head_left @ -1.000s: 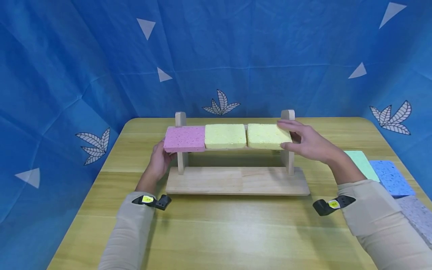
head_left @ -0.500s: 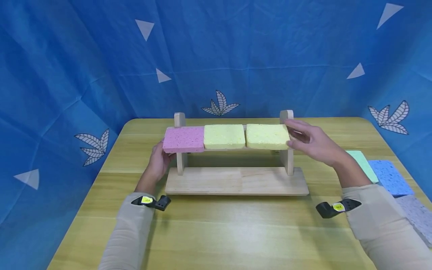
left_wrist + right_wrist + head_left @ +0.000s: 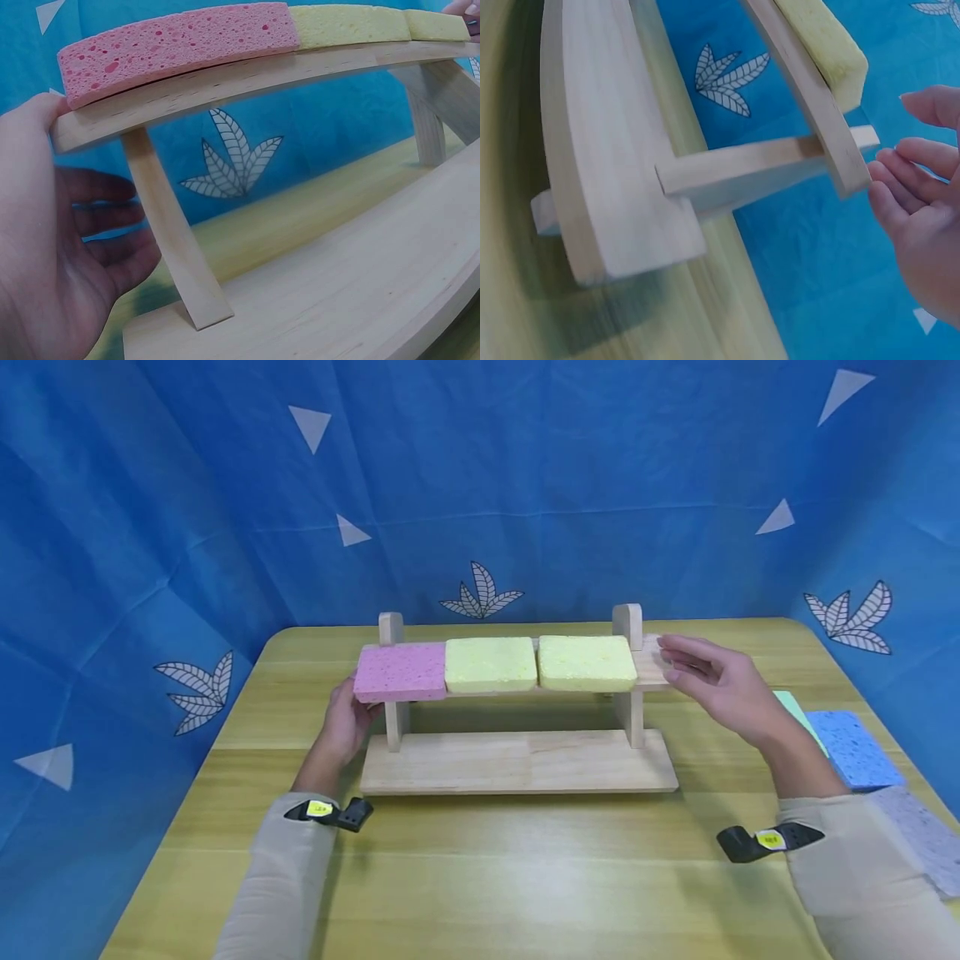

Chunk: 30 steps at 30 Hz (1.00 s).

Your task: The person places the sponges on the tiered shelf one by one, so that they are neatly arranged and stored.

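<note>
A pink sponge (image 3: 401, 672), a yellow sponge (image 3: 491, 664) and a second yellow sponge (image 3: 587, 662) lie in a row on the upper board of a small wooden rack (image 3: 517, 763). My left hand (image 3: 52, 225) is at the board's left end, its thumb touching there beside the pink sponge. Its other fingers extend below the board near the upright, partly hidden in the head view. My right hand (image 3: 723, 689) is at the board's bare right end, apart from the nearest yellow sponge. Its fingers are loosely bent, fingertips by the board's end (image 3: 847, 176), holding nothing.
On the table's right lie a green sponge (image 3: 799, 718), a blue sponge (image 3: 855, 748) and a greyish-purple sponge (image 3: 918, 831), partly behind the right forearm. A blue patterned cloth (image 3: 480, 468) hangs behind the wooden table (image 3: 510, 877).
My right hand has let go of the right yellow sponge and moved rightward, uncovering the board's end. The left hand stays at the rack's left end. The head view has shifted slightly.
</note>
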Motion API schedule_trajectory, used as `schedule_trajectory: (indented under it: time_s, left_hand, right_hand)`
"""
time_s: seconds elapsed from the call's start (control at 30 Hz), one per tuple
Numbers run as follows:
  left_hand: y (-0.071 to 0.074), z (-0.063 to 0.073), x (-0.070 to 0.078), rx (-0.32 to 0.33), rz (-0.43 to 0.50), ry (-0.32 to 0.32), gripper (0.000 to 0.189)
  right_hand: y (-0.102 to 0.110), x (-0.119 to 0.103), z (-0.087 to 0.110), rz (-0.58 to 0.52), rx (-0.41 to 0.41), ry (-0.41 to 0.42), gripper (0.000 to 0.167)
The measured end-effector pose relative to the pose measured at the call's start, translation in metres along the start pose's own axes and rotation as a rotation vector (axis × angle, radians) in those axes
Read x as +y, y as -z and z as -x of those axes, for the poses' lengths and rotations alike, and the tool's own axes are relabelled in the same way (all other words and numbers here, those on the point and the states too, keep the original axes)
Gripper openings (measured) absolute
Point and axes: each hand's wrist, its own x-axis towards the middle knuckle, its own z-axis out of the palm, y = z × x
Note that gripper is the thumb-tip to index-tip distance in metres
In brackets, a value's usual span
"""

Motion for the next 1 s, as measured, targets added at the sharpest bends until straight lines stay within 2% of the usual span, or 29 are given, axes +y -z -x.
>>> schedule_trajectory:
  time_s: [0.13, 0.43, 0.63, 0.77, 1.0]
  left_hand:
    - [0.001, 0.0, 0.001, -0.009, -0.005, -0.002, 0.035]
    - [0.001, 0.0, 0.0, -0.002, -0.015, -0.002, 0.035]
    - [0.001, 0.001, 0.0, -0.005, -0.029, -0.001, 0.035]
    - [0.001, 0.001, 0.0, -0.009, -0.025, -0.005, 0.035]
    - [0.001, 0.001, 0.0, -0.011, -0.04, -0.006, 0.036]
  right_hand:
    - [0.003, 0.007, 0.007, 0.032, 0.049, -0.032, 0.053]
    - [0.006, 0.028, 0.017, 0.047, 0.129, -0.035, 0.054]
    - [0.009, 0.047, 0.031, 0.032, 0.177, -0.106, 0.058]
    - [0.01, 0.062, 0.042, 0.034, 0.239, -0.163, 0.061]
    - [0.007, 0.085, 0.067, -0.025, 0.317, -0.23, 0.057]
